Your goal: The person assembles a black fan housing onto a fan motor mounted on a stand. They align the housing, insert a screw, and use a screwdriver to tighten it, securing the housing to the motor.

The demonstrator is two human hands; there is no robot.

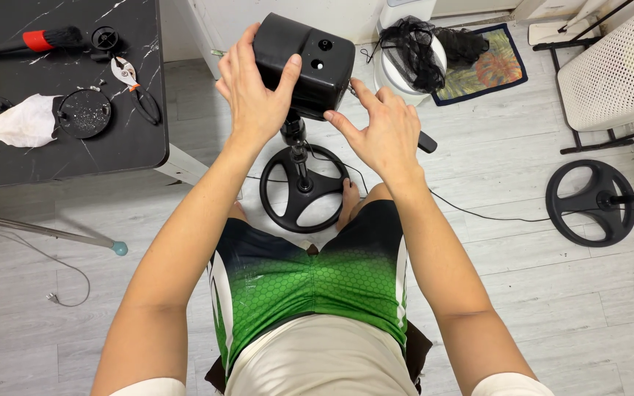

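Black plastic fan motor housing [308, 62], boxy with two small knobs on top, sitting high on a thin black pole [299, 158] above a round black spoked base [304, 189] on the pale plank floor [522, 293], just ahead of the knees. Left hand [252, 92] clamped over the housing's left side, fingers spread across the top, thumb hooked round the near face. Right hand [381, 132] open and wide, fingertips [355, 86] just touching the housing's right edge, holding nothing. Risky looking: one-sided grip on a top-heavy head, so could twist or tip on that slim pole. Black power cord [471, 213] trailing right across the floor, near the bare foot [349, 199] — a snag there could yank the stand over. Far left, black marble-look table [75, 147] with pliers [135, 84], a round black dish of small parts [84, 113] near the edge; a knock could scatter them.
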